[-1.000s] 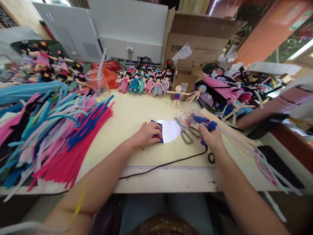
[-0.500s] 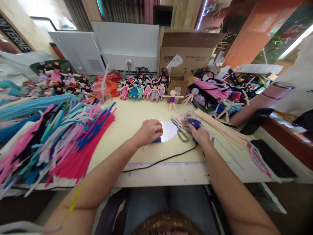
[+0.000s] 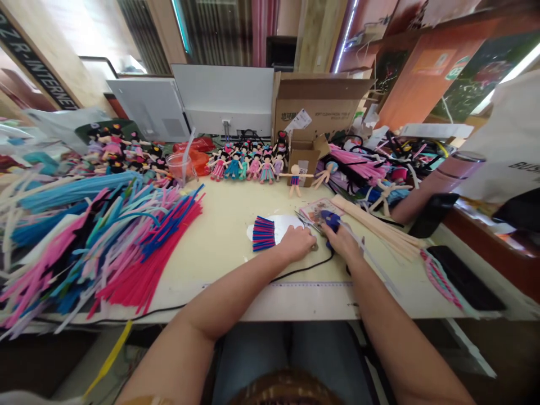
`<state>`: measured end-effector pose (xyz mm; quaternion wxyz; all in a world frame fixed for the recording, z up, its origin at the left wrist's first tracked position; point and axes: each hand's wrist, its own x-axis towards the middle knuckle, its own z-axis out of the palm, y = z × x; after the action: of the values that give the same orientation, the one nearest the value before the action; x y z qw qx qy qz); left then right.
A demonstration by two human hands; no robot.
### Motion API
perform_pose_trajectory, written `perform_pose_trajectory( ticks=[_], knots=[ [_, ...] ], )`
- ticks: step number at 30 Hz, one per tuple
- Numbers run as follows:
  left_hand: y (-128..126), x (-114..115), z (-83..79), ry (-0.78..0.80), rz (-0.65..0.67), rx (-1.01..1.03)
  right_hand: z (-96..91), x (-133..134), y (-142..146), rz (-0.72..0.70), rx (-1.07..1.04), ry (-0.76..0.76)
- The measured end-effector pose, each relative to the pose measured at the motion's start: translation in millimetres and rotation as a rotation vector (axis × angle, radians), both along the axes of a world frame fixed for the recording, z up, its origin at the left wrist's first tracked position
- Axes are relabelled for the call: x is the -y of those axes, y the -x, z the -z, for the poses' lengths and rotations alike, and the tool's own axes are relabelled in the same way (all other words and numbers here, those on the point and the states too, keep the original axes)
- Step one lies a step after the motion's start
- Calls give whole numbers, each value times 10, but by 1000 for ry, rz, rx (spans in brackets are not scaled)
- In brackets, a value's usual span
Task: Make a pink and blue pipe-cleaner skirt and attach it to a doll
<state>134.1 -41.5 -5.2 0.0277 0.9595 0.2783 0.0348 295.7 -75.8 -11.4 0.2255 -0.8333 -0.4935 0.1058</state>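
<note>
My right hand (image 3: 345, 241) is wrapped round a blue glue gun (image 3: 330, 220), its black cord running left across the table. Close beside it, my left hand (image 3: 298, 244) is curled, its fingertips at the grey-handled scissors (image 3: 304, 218). The hand covers most of the scissors' handles, so what its fingers hold, if anything, is hidden. Left of that hand lies a row of red and blue fuzzy pipe cleaners (image 3: 264, 233), side by side, on a white patch (image 3: 286, 225) of the tabletop. A picture card (image 3: 317, 209) is behind the scissors.
Bundles of coloured pipe cleaners (image 3: 113, 242) cover the left side. Several finished dolls (image 3: 248, 164) stand at the back beside a small carton (image 3: 301, 160). An unfinished doll (image 3: 296, 179) leans there. Beige strips (image 3: 379, 229), a black phone (image 3: 468, 278) and a pink flask (image 3: 439, 185) are on the right.
My left hand has moved right, off the red and blue row, to the scissors. The row now shows fully. My right hand still holds the glue gun, and the view has tilted slightly.
</note>
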Motion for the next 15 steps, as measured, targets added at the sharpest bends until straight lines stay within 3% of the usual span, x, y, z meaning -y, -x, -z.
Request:
perform_pose_trajectory(
  ticks=[5, 8, 11, 15],
  knots=[
    [163, 40, -84, 19, 7, -16, -22, 63, 54, 45, 17, -9],
    [238, -67, -186, 41, -21, 49, -13, 123, 57, 48, 42, -31],
    [270, -374, -287, 64, -165, 163, 39, 189, 33, 43, 49, -96],
    [185, -970, -333, 326, -418, 453, 157, 291, -10, -2, 7, -264]
  ],
)
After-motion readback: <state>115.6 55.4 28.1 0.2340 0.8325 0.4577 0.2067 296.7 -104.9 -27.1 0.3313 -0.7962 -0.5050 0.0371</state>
